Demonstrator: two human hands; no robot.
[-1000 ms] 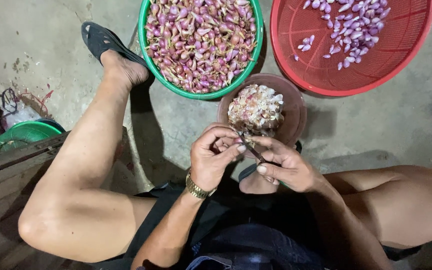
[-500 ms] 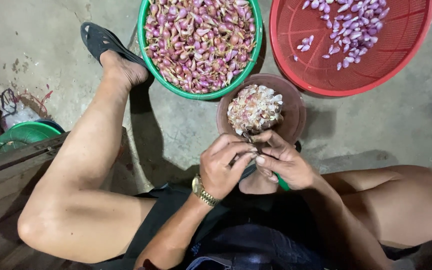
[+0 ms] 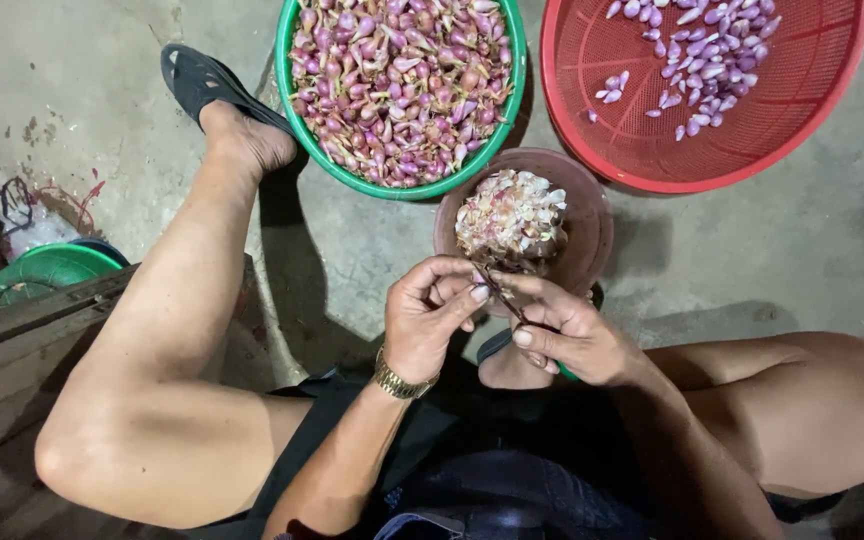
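Note:
My left hand (image 3: 430,318), with a gold watch on its wrist, is closed around a small shallot that the fingers mostly hide. My right hand (image 3: 574,338) grips a small knife (image 3: 501,297) with a green handle, its blade touching the shallot at my left fingertips. Both hands hover just below a brown bowl (image 3: 589,215) heaped with papery shallot peels (image 3: 509,216). Beyond it stand a green basin (image 3: 292,95) full of unpeeled shallots and a red basket (image 3: 752,140) holding several peeled purple ones (image 3: 697,70).
I sit low on a concrete floor with bare knees spread wide. My left foot in a black sandal (image 3: 202,85) rests beside the green basin. A green lid or bucket (image 3: 47,272) and a wooden plank (image 3: 12,340) lie at the left.
My hands have drawn slightly apart and shifted a little toward me, with the knife blade now showing between the fingertips. The bowls and legs have not moved.

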